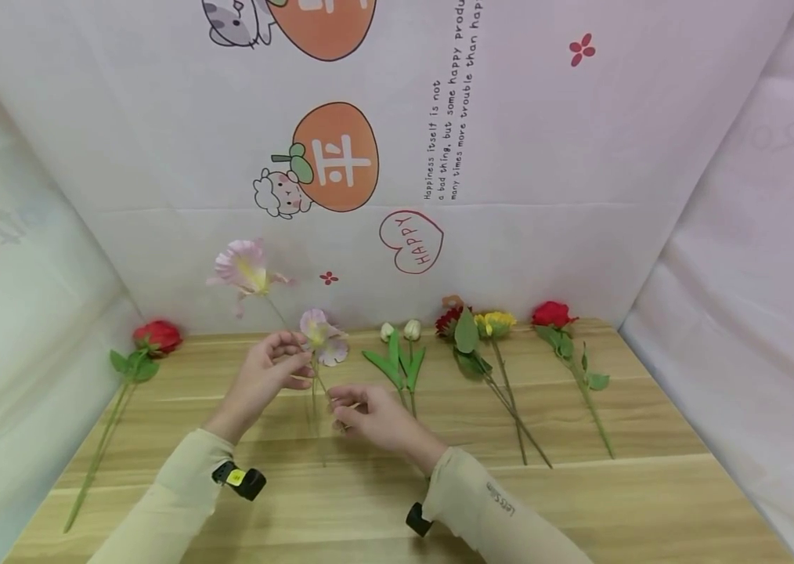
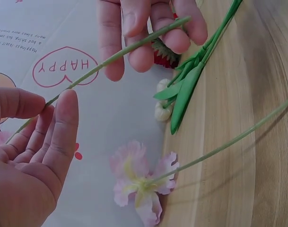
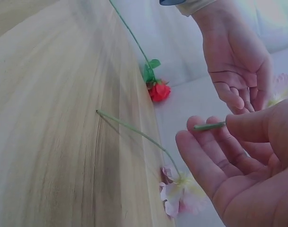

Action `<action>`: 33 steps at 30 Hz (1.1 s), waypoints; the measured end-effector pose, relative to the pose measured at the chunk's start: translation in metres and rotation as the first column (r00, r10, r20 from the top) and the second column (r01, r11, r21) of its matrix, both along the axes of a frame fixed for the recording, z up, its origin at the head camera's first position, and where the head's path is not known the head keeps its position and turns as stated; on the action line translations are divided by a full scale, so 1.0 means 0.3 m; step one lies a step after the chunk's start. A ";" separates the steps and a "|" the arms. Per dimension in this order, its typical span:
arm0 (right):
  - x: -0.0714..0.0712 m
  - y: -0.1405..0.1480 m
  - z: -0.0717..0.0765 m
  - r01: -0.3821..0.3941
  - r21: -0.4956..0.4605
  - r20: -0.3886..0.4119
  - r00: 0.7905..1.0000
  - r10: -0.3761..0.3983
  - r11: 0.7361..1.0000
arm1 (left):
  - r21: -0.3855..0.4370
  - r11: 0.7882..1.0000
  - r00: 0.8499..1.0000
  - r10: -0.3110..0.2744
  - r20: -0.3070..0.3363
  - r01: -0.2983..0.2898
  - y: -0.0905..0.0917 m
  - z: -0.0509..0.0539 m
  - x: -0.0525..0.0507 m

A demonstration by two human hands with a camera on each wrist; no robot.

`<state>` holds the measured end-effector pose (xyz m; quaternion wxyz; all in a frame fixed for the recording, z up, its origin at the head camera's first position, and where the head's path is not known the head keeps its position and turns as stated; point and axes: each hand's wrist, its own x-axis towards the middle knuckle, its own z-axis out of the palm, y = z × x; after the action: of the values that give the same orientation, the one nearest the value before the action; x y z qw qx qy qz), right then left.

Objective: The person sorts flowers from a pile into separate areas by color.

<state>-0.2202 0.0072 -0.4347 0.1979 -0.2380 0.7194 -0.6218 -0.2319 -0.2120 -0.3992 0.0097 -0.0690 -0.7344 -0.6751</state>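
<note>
A pale pink, yellow-centred artificial iris rises at a slant above the table's back edge. My left hand pinches its thin green stem between thumb and fingertips. Lower down, near the stem's cut end, my right hand holds it between the thumb and spread fingers. Behind the hands, a second pink iris has its bloom at the table's back edge. Its stem reaches forward over the wood, apart from both hands.
On the wooden table, a red rose lies at the left. White tulips, a dark red flower, a yellow flower and another red rose lie to the right. A printed white cloth stands behind.
</note>
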 end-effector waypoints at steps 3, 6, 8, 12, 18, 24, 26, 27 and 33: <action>0.001 -0.006 -0.001 0.010 -0.009 0.004 1.000 -0.009 1.000 | -0.001 1.000 1.000 -0.005 0.001 0.005 0.004 -0.001 0.004; 0.003 -0.010 -0.003 0.010 -0.007 0.000 1.000 -0.010 1.000 | -0.004 1.000 1.000 -0.011 0.004 0.011 0.007 -0.004 0.006; 0.004 -0.011 -0.004 0.007 -0.002 -0.005 1.000 -0.007 1.000 | -0.003 1.000 1.000 -0.015 0.007 0.015 0.008 -0.007 0.007; 0.006 -0.012 -0.007 0.004 -0.014 -0.003 1.000 -0.004 1.000 | -0.004 1.000 1.000 -0.028 0.012 0.028 0.006 -0.008 0.008; 0.005 -0.013 -0.009 -0.013 -0.014 -0.011 1.000 0.013 1.000 | -0.024 0.999 0.999 -0.029 0.026 0.029 0.001 -0.011 0.008; 0.004 -0.013 -0.009 -0.018 -0.002 -0.015 1.000 0.018 1.000 | -0.059 0.998 0.999 -0.013 0.036 0.015 -0.002 -0.018 0.006; 0.004 -0.013 -0.009 -0.018 0.002 -0.012 1.000 0.018 1.000 | -0.066 0.998 0.999 -0.009 0.037 0.011 -0.003 -0.021 0.005; 0.005 -0.013 -0.010 -0.018 0.002 -0.010 1.000 0.018 1.000 | -0.068 0.998 0.999 -0.008 0.037 0.010 -0.004 -0.022 0.004; 0.001 -0.015 -0.016 -0.018 0.016 0.000 1.000 0.018 1.000 | -0.083 0.997 0.999 0.001 0.046 0.003 -0.010 -0.034 0.002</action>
<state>-0.2198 0.0026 -0.4393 0.2052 -0.2428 0.7222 -0.6143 -0.2312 -0.2151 -0.4095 -0.0103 -0.0544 -0.7619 -0.6453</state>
